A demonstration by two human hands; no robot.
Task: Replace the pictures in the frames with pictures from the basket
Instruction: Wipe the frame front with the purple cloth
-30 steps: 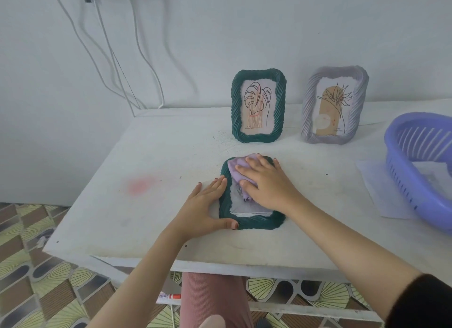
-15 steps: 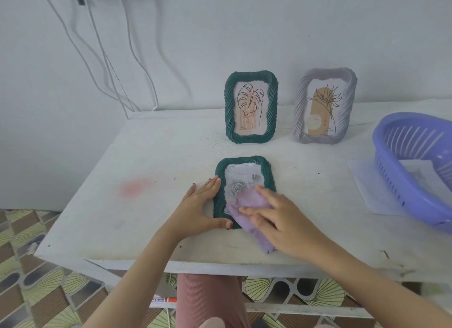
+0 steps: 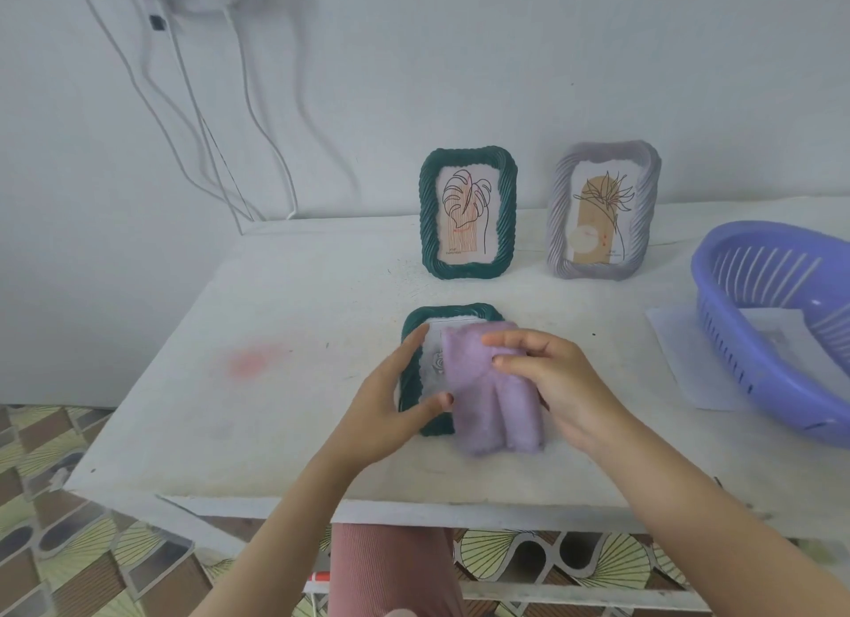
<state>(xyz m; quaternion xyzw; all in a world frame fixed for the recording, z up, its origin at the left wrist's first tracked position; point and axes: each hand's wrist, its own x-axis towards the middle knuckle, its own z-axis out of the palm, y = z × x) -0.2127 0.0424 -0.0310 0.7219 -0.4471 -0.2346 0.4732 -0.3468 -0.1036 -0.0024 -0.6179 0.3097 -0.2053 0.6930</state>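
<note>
The flat green frame (image 3: 410, 384) lies near the middle of the counter's (image 3: 276, 423) front edge. The left hand (image 3: 384, 400) rests on its left border, fingers straight, thumb on the lower part. The right hand (image 3: 561, 382) pinches a lilac cloth (image 3: 487, 386) draped over the frame's right half. Two more frames stand upright near the back edge, one green (image 3: 427, 211) and one grey (image 3: 559, 211), and the purple basket (image 3: 745, 340) sits by the right edge.
</note>
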